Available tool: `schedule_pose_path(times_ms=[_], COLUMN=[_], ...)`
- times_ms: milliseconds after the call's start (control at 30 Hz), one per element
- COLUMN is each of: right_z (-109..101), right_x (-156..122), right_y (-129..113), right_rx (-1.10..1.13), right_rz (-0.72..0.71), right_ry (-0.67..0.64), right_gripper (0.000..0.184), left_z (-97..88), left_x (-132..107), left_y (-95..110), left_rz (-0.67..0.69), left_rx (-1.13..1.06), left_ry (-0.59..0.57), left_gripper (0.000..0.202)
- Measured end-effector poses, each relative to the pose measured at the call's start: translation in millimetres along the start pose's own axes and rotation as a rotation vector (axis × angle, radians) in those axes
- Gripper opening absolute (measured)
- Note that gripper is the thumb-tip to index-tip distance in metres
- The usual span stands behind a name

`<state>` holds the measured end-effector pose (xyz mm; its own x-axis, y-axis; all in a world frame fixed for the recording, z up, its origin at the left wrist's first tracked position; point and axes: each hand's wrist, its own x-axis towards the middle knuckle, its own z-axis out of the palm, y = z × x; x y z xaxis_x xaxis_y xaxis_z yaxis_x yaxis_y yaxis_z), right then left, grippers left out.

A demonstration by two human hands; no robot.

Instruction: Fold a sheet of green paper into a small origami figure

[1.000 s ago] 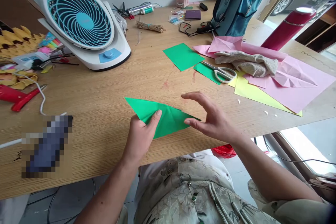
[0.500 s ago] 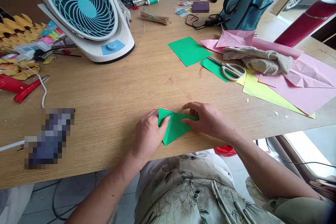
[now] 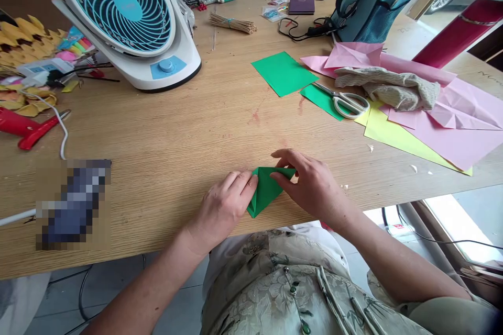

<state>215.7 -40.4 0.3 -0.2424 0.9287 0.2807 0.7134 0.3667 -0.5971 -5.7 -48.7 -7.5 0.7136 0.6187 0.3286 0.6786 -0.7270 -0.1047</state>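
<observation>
A folded piece of green paper (image 3: 268,186) lies near the front edge of the wooden table, its pointed tip facing me. My left hand (image 3: 225,200) presses on its left side with the fingers held together, hiding that edge. At the upper right corner, my right hand (image 3: 310,182) pinches the paper between thumb and fingers. A crease runs down the paper beside my left fingertips. Farther back is a flat green sheet (image 3: 284,74), and scissors (image 3: 349,103) rest on another green piece (image 3: 321,98).
A white and blue fan (image 3: 129,21) stands at the back left. A blurred dark object (image 3: 74,204) is at the left front. Pink paper (image 3: 463,141), yellow paper (image 3: 408,136), a glove (image 3: 396,86), a red bottle (image 3: 458,31) and a teal backpack (image 3: 365,5) occupy the right side.
The left part of the green paper has been folded over, making it narrower. My left hand has shifted from holding the left corner to pressing on the fold. My right hand stays at the right corner.
</observation>
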Motion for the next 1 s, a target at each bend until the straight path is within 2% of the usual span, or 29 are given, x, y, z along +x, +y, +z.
schedule_pose_path(times_ms=[100,167,300,433,667,800,1000], right_z=[8,12,13,9,-2,-4,-3], right_x=[-12,-19,-27,-27,-27,-30,-31], right_y=[-1,-1,1,3,9,13,16], right_rx=[0.108,0.087,-0.116,-0.243,-0.208,-0.178,-0.174], right_rz=[-0.076,-0.185,-0.406,-0.505,-0.55,-0.544,-0.531], right_ry=[0.06,0.062,-0.058,-0.148,-0.274,-0.275,-0.264], right_gripper=[0.037,0.037,0.026,0.028,0.033,0.032,0.033], left_z=[-3.9,-5.4,-6.5,-8.6,-17.3,-15.9,-7.3], left_x=[-5,-8,-15,-20,-20,-23,-31], left_y=[1,1,-1,-5,-6,-2,10], left_rz=[0.013,-0.006,0.015,0.061,0.111,0.1,0.074], left_rx=[-0.023,-0.043,-0.092,-0.104,-0.148,-0.193,-0.235], left_ry=[-0.065,-0.093,-0.098,-0.099,-0.116,-0.1,-0.012], left_gripper=[0.036,0.037,0.038,0.034,0.034,0.035,0.035])
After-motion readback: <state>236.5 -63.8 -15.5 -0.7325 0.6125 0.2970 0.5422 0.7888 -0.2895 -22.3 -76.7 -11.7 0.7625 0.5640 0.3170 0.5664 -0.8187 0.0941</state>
